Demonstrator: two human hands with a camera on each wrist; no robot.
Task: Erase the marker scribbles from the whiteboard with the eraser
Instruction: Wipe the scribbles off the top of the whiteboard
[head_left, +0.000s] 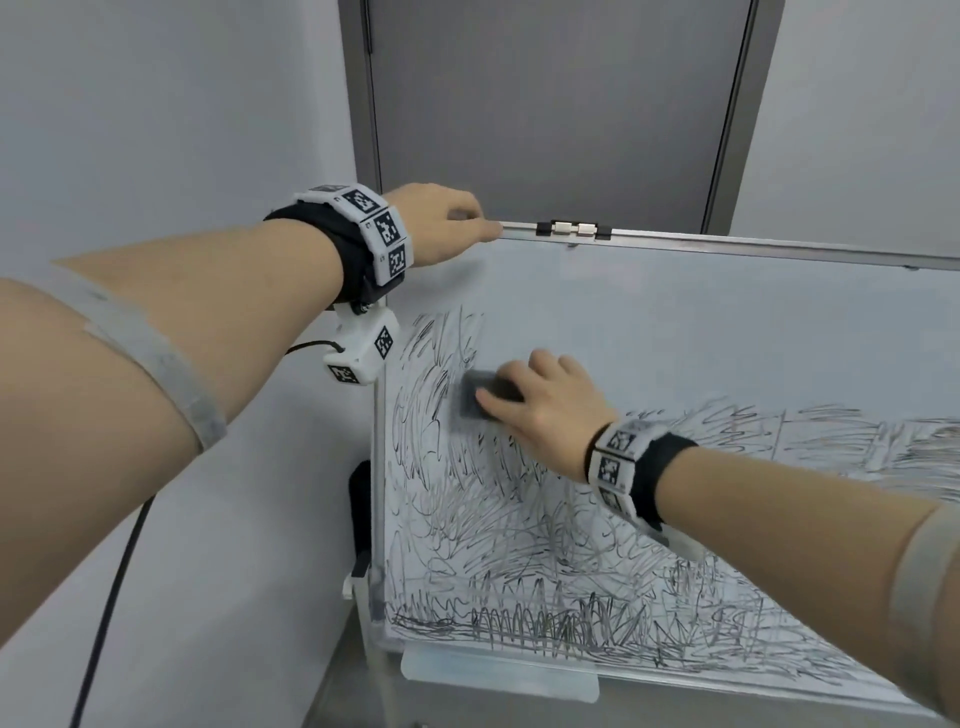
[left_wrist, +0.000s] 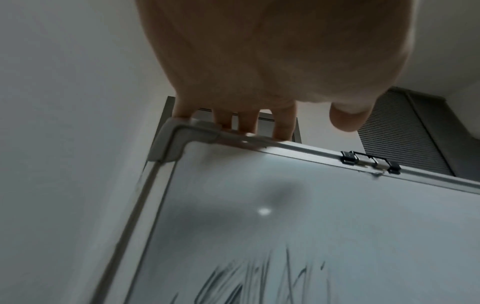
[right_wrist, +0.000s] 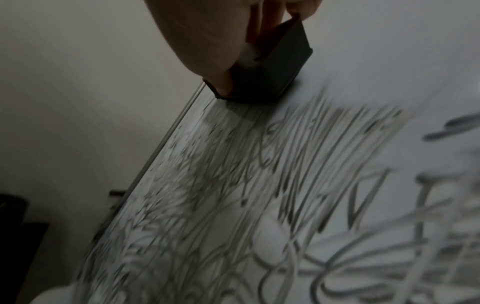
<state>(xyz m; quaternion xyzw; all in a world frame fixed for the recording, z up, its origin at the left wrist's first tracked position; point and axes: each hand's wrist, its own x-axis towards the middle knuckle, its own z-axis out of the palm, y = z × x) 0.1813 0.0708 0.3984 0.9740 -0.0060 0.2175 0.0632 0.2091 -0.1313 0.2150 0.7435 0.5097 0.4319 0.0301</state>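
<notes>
A whiteboard (head_left: 675, 322) stands tilted before me, its lower part dense with black marker scribbles (head_left: 519, 545); the upper band is wiped white. My right hand (head_left: 540, 400) grips a dark grey eraser (head_left: 480, 397) and presses it flat on the board near the left edge, among the scribbles' top. In the right wrist view the eraser (right_wrist: 262, 67) sits on the board with my fingers (right_wrist: 269, 18) curled over it, above the blurred scribbles (right_wrist: 259, 195). My left hand (head_left: 447, 221) holds the board's top left corner, fingers (left_wrist: 246, 121) hooked over the metal frame (left_wrist: 298, 147).
A grey door (head_left: 545, 104) stands behind the board, between white walls. A metal clip (head_left: 574, 229) sits on the top frame. A clear tray (head_left: 498, 673) hangs under the board's bottom edge. A black cable (head_left: 111, 597) runs down at the left, beside the stand (head_left: 363, 519).
</notes>
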